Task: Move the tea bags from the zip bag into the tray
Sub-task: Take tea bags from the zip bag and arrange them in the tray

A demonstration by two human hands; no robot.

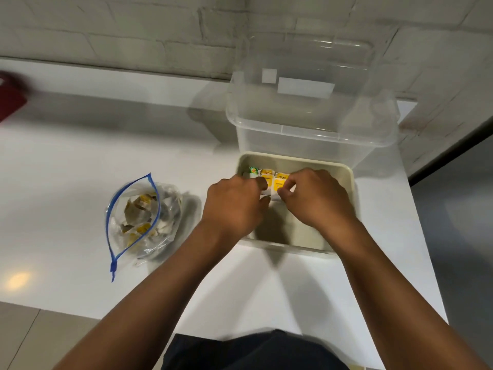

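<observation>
Our hands, left (234, 204) and right (314, 196), pinch tea bags (277, 180) in the tray (344, 172); the zip bag (138, 217) lies leftward, nearer our left.

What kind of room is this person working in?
Probably a home kitchen or pantry corner: a glossy white counter against a painted brick wall, a clear plastic storage tub, and a tray of tea bags.
</observation>
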